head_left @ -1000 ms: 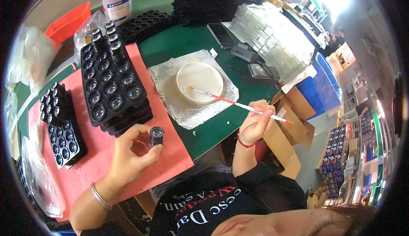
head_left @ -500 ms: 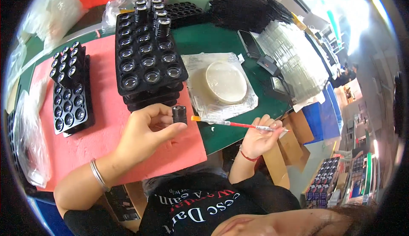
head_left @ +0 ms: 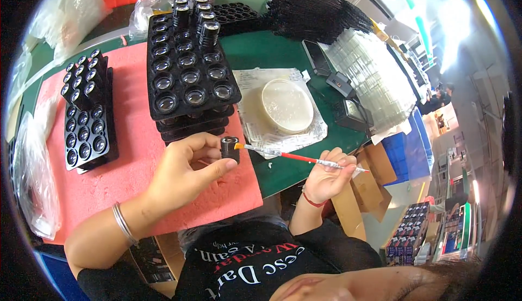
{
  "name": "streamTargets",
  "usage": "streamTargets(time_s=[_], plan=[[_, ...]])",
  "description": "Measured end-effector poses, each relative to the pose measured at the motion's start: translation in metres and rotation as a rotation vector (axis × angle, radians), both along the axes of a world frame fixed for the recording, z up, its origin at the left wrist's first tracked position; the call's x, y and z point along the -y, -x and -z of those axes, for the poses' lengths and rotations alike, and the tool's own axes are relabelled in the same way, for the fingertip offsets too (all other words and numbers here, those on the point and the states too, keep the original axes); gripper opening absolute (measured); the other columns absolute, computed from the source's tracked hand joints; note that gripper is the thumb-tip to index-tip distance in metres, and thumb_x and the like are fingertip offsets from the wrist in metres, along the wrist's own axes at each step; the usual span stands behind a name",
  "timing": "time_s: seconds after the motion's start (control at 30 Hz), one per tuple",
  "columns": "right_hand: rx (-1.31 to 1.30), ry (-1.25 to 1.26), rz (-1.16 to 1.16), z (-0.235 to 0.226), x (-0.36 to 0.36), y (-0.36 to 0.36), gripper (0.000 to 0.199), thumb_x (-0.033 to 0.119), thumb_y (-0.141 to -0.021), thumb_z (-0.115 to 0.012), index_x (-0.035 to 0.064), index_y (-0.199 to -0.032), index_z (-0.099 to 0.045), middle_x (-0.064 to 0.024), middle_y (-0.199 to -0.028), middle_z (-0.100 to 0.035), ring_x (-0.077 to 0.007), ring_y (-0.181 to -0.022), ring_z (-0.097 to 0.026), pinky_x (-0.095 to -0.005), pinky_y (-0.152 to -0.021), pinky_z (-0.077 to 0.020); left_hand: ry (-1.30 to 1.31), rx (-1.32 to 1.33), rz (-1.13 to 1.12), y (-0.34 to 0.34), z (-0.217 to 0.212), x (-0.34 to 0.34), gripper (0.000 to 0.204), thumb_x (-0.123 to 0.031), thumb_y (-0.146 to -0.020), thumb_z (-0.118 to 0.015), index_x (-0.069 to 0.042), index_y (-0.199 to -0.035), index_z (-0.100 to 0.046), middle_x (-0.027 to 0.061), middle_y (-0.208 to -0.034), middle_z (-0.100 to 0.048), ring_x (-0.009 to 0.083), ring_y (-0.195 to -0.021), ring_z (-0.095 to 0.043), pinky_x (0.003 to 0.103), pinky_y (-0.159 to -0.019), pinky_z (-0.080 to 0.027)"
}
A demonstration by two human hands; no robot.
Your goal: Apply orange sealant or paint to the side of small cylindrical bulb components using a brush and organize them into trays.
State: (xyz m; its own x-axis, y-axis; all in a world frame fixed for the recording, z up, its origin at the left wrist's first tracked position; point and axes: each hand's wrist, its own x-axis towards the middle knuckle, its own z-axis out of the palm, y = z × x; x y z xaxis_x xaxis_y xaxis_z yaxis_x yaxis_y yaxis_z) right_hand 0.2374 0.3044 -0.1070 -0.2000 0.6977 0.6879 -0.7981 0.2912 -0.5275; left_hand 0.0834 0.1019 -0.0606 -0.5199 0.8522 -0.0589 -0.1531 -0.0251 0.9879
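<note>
My left hand [head_left: 182, 170] grips a small black cylindrical lens part [head_left: 229, 148] between thumb and fingers, above the pink foam mat [head_left: 136, 176]. My right hand [head_left: 326, 176] holds a thin red and white brush [head_left: 296, 157] whose orange tip touches the right side of the black part. A shallow white round dish [head_left: 286, 105] sits on crinkled clear wrap just beyond the brush. A stack of black trays [head_left: 187, 78] full of round lens parts stands right behind my left hand.
A smaller black tray [head_left: 84, 119] of lens parts lies at the mat's left. Stacked black trays [head_left: 321, 10] and clear trays [head_left: 375, 78] fill the back right of the green table. Cardboard boxes [head_left: 370, 176] stand by the right edge. Plastic bags [head_left: 32, 181] lie left.
The brush left the white dish and its tip came to the black part. My left hand lifted the part up and right toward the brush.
</note>
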Motion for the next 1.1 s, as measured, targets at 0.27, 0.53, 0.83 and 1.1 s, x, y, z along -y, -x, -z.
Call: streamTargets(time_s=[0.27, 0.53, 0.83, 1.1], plan=[[0.010, 0.000, 0.044, 0.001, -0.001, 0.000, 0.026, 0.027, -0.092, -0.039, 0.0079, -0.076, -0.044, 0.0025, -0.059, -0.032, -0.0075, -0.054, -0.030, -0.0213, -0.050, -0.0241, -0.010, 0.024, 0.055, 0.001, 0.003, 0.000, 0.030, -0.007, -0.081, -0.059, 0.002, -0.108, -0.052, 0.0022, -0.086, -0.059, 0.0064, -0.075, -0.054, 0.021, -0.064, -0.047], [-0.031, 0.026, 0.062, -0.001, 0.000, -0.001, 0.026, 0.028, -0.092, -0.038, 0.0082, -0.077, -0.045, 0.0028, -0.062, -0.036, -0.0070, -0.056, -0.031, -0.0211, -0.051, -0.0247, -0.043, 0.015, 0.056, -0.002, 0.000, 0.002, 0.029, -0.009, -0.079, -0.060, 0.001, -0.106, -0.052, 0.0028, -0.090, -0.060, 0.0084, -0.080, -0.055, 0.022, -0.069, -0.046], [-0.086, 0.129, 0.105, 0.000, -0.003, -0.004, 0.027, 0.031, -0.092, -0.038, 0.0102, -0.075, -0.041, 0.0023, -0.059, -0.032, -0.0076, -0.054, -0.028, -0.0223, -0.048, -0.0222, -0.088, -1.075, 0.001, 0.020, -0.083, 0.043, 0.023, -0.010, -0.060, -0.069, -0.005, -0.080, -0.059, 0.0089, -0.071, -0.059, 0.0220, -0.063, -0.059, 0.029, -0.054, -0.046], [-0.123, 0.110, -0.053, 0.007, -0.005, -0.005, 0.025, 0.026, -0.091, -0.041, 0.0079, -0.082, -0.055, 0.0014, -0.066, -0.040, -0.0065, -0.058, -0.034, -0.0187, -0.056, -0.0301, 0.619, -0.980, -0.450, 0.086, -0.093, 0.134, 0.029, -0.006, -0.062, -0.069, -0.001, -0.088, -0.055, 0.0044, -0.069, -0.053, 0.0119, -0.062, -0.050, 0.025, -0.057, -0.042]])
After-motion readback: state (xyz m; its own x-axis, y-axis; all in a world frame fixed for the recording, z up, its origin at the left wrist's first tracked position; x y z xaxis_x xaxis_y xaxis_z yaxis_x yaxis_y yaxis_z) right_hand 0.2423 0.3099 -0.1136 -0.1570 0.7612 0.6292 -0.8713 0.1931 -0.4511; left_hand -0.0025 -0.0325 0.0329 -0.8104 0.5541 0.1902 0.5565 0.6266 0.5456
